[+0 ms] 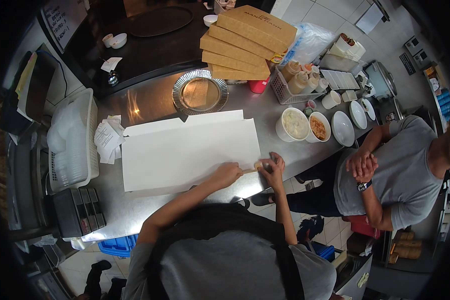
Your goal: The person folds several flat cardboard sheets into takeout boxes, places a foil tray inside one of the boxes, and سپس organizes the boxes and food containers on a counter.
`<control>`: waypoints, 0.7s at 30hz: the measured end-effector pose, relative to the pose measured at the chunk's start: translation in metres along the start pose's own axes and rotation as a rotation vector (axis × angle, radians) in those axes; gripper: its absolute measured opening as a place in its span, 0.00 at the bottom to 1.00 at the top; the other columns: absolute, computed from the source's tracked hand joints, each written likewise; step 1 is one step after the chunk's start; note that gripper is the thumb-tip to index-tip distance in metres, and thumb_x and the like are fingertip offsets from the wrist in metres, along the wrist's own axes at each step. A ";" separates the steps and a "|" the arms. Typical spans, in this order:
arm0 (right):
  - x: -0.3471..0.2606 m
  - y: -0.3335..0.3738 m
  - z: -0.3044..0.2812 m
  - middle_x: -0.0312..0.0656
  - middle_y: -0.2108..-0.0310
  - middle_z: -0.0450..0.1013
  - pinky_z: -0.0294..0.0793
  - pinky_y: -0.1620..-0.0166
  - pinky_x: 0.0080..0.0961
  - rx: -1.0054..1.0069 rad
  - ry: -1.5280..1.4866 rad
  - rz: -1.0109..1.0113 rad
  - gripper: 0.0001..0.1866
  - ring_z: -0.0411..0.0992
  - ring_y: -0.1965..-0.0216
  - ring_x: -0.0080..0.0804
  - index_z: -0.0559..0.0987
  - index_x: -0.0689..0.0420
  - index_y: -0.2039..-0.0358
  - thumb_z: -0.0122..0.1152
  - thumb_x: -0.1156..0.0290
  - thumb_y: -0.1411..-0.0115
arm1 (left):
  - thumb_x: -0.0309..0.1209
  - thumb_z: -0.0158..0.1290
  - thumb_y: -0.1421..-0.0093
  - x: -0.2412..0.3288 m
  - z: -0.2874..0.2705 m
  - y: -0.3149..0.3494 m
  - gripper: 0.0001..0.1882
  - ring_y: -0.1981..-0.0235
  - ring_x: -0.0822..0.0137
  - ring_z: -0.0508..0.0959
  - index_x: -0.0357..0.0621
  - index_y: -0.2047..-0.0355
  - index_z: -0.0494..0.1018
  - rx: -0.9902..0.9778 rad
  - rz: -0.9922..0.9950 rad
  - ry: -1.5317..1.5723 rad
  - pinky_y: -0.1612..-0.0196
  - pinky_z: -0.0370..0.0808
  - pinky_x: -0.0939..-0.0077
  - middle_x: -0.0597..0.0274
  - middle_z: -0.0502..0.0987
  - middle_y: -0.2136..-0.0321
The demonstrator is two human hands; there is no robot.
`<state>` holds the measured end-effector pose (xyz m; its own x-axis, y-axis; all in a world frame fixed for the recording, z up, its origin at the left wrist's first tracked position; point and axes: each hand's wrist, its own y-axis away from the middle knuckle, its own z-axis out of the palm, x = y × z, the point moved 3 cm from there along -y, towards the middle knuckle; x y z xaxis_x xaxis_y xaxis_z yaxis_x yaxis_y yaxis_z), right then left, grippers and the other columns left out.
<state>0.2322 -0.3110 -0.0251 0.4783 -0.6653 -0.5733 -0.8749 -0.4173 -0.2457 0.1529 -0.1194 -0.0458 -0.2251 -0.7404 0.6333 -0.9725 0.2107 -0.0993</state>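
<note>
Gray shirt (pixel 225 260) below, left hand (pixel 227 174) curled (grip unclear), right hand (pixel 273 169) pinching a tan piece (pixel 258 165), foil tray (pixel 177 94) beyond white carton (pixel 190 152).

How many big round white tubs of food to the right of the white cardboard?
2: the tub of pale food, nearer the white cardboard, and the tub of orange food just to its right. None looks hidden there.
</note>
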 end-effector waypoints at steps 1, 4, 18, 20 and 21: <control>-0.002 0.003 -0.001 0.43 0.53 0.63 0.55 0.46 0.37 -0.045 -0.022 -0.062 0.13 0.61 0.50 0.41 0.78 0.52 0.68 0.68 0.66 0.55 | 0.32 0.52 0.47 -0.007 0.000 0.000 0.08 0.69 0.56 0.74 0.41 0.77 0.76 -0.040 -0.091 0.189 0.65 0.71 0.65 0.53 0.74 0.72; -0.004 0.010 -0.003 0.40 0.57 0.65 0.66 0.55 0.28 -0.123 -0.368 0.104 0.06 0.67 0.57 0.37 0.78 0.55 0.72 0.65 0.74 0.53 | 0.34 0.49 0.43 -0.017 -0.009 -0.002 0.10 0.68 0.58 0.74 0.46 0.63 0.75 -0.340 -0.297 0.354 0.63 0.70 0.65 0.54 0.74 0.72; -0.050 0.022 0.003 0.43 0.70 0.68 0.70 0.65 0.28 -0.247 -0.312 -0.009 0.05 0.70 0.68 0.38 0.76 0.59 0.69 0.59 0.79 0.48 | 0.37 0.48 0.40 -0.012 -0.003 0.009 0.13 0.64 0.56 0.71 0.53 0.57 0.75 -0.264 -0.206 0.392 0.58 0.67 0.66 0.52 0.70 0.70; -0.055 0.024 0.004 0.43 0.71 0.69 0.70 0.65 0.28 -0.232 -0.302 -0.037 0.05 0.71 0.69 0.38 0.76 0.59 0.69 0.59 0.79 0.48 | 0.37 0.47 0.40 -0.012 -0.005 0.007 0.13 0.64 0.57 0.71 0.51 0.57 0.75 -0.276 -0.206 0.408 0.59 0.67 0.66 0.51 0.70 0.71; -0.052 0.026 0.007 0.44 0.72 0.70 0.70 0.66 0.28 -0.202 -0.333 0.064 0.05 0.71 0.71 0.37 0.75 0.60 0.70 0.59 0.79 0.49 | 0.37 0.47 0.40 -0.013 -0.004 0.005 0.13 0.64 0.57 0.71 0.49 0.58 0.75 -0.369 -0.237 0.472 0.59 0.67 0.66 0.51 0.70 0.70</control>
<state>0.1845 -0.2833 -0.0071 0.3429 -0.4704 -0.8131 -0.8538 -0.5170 -0.0610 0.1510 -0.1060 -0.0514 0.1261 -0.4509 0.8836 -0.8893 0.3433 0.3021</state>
